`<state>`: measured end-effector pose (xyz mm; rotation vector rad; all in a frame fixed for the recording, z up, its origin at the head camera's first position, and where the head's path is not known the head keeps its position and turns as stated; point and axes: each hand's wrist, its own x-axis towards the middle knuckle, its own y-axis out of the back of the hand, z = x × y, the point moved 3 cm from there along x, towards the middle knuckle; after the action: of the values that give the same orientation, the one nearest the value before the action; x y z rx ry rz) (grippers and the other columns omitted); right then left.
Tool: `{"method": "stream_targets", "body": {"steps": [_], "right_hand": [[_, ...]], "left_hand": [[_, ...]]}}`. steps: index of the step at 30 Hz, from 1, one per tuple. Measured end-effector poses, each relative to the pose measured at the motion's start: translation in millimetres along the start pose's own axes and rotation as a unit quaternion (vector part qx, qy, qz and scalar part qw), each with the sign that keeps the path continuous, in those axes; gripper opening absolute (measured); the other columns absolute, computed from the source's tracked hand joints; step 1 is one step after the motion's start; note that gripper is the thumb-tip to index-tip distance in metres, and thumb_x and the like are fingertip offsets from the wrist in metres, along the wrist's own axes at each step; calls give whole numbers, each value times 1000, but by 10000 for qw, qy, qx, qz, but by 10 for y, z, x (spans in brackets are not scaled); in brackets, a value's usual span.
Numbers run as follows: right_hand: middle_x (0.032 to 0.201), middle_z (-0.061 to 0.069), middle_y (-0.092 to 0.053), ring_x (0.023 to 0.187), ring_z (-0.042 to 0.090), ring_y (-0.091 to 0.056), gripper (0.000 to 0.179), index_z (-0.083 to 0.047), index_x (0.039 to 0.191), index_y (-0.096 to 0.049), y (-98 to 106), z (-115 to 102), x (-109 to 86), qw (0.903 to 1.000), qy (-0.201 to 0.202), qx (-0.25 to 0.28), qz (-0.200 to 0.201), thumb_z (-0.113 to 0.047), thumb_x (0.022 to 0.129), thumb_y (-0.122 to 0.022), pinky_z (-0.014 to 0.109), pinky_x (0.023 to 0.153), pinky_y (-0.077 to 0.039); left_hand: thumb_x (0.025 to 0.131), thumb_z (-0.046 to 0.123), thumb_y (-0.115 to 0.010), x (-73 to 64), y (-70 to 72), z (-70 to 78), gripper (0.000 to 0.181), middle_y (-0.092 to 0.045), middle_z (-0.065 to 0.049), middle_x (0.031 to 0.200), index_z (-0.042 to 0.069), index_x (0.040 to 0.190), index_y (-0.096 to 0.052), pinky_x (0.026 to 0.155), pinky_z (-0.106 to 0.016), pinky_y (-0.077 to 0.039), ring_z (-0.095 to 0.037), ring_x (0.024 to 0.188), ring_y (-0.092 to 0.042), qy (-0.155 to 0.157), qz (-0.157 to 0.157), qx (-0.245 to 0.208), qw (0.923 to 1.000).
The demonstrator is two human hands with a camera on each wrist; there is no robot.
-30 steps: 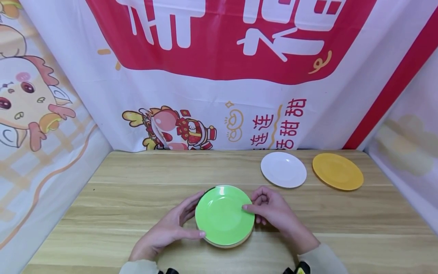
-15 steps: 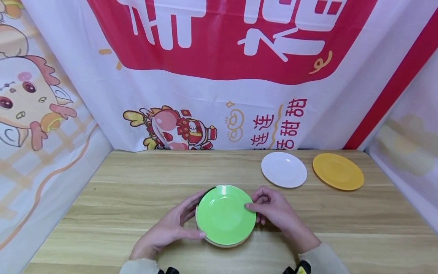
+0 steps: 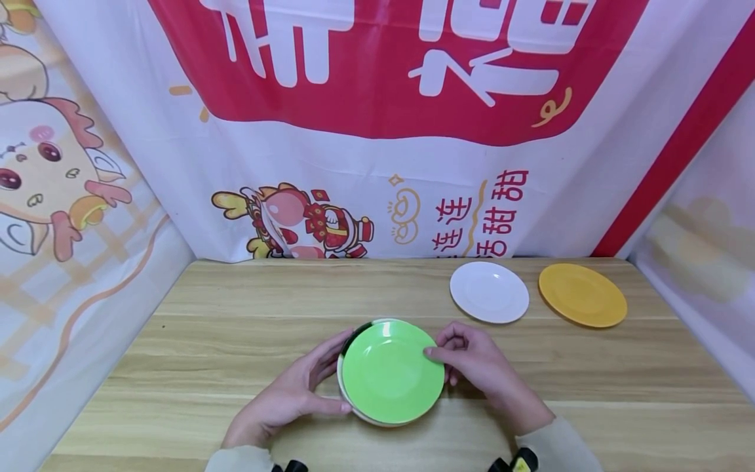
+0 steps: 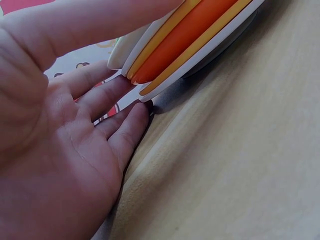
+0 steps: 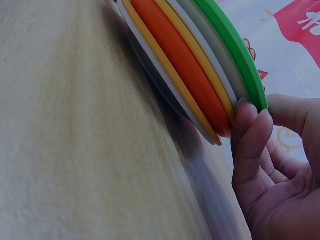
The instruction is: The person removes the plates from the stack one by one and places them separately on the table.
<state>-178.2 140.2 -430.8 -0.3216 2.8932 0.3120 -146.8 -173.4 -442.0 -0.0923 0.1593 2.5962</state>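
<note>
A green plate (image 3: 392, 373) lies on top of a stack of plates near the front middle of the table. Under it, in the right wrist view, come white and yellow rims and an orange plate (image 5: 175, 60). My left hand (image 3: 289, 393) holds the stack from the left, thumb at the near rim and fingers along the far side. My right hand (image 3: 474, 364) pinches the green plate's right edge, with the thumb on its face and curled fingers below. The green plate sits off-centre to the right, baring a pale rim with a dark patch at the left.
At the back right of the wooden table (image 3: 265, 295) lie a white plate (image 3: 489, 293) and, beside it, a yellow plate (image 3: 582, 295). A printed cloth (image 3: 377, 164) hangs behind the table, with more cloth at both sides.
The green plate has slid slightly right with my right hand, showing more of the rim beneath it at the left. My left hand has stayed almost still.
</note>
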Motion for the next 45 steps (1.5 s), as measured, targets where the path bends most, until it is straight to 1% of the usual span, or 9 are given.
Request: {"method": "stream_targets", "body": {"steps": [3,9,13,18,25,30,38,42,45], "right_hand": [[79,2,-65,64,17,-61,30,-2,110,-66,7,1,1,10000,0,19,-4,-21,94,-83,25,54,-54],[78,0,-66,62,14,-58,29,0,110,-66,21,-8,-6,9997,37,219,-85,-20,96,-81,24,54,-51],[81,0,-68,61,13,-56,29,1,114,-66,37,-10,-10,9992,-110,375,-91,-21,98,-79,24,54,-51],[85,0,-71,61,13,-58,34,2,120,-66,46,-18,6,9986,-184,469,-168,-23,100,-75,24,56,-54],[94,3,-73,70,13,-61,35,3,125,-67,69,-49,34,9975,-240,650,-103,-23,102,-74,24,59,-55],[96,3,-74,72,13,-62,35,4,128,-67,101,-54,32,9975,-205,668,-69,-21,103,-72,24,61,-56],[95,2,-74,74,13,-63,37,5,131,-66,110,-96,22,9973,-77,725,-17,-21,104,-71,24,63,-58],[94,1,-75,78,13,-64,38,6,131,-66,96,-120,21,9969,1,791,-11,-21,105,-70,25,65,-60],[94,1,-76,77,14,-64,36,7,130,-65,96,-136,27,9966,8,823,65,-19,105,-69,25,65,-59]], "left_hand": [[82,8,-92,2,2,1,107,-28,-6,179,21,170,-32,122,-12,-33,-39,165,-26,40,35,71,10000],[82,9,-93,5,3,2,106,-29,-5,179,22,169,-33,136,-53,-21,-39,164,-29,143,109,120,9998],[82,9,-92,0,-3,-1,106,-29,-6,179,21,169,-33,135,-59,-18,-40,164,-29,134,112,71,9998],[82,9,-92,3,4,7,107,-27,-6,179,21,169,-33,136,-56,-18,-40,164,-28,125,87,80,9999],[81,10,-93,11,8,18,107,-28,-4,179,25,169,-33,128,-20,-30,-38,164,-27,119,100,203,9997],[82,11,-93,3,-10,2,108,-26,-5,180,25,170,-32,128,-19,-30,-39,164,-27,168,113,187,9996],[82,10,-92,-3,-17,-11,108,-25,-4,180,23,170,-31,118,-5,-31,-39,165,-24,36,84,129,9999],[82,11,-93,-7,-9,-10,107,-26,-3,180,25,169,-32,119,-6,-31,-38,165,-25,67,126,141,9998],[82,11,-93,-1,-7,-5,107,-27,-2,179,27,169,-33,126,-16,-32,-36,165,-28,133,142,174,9997]]}}
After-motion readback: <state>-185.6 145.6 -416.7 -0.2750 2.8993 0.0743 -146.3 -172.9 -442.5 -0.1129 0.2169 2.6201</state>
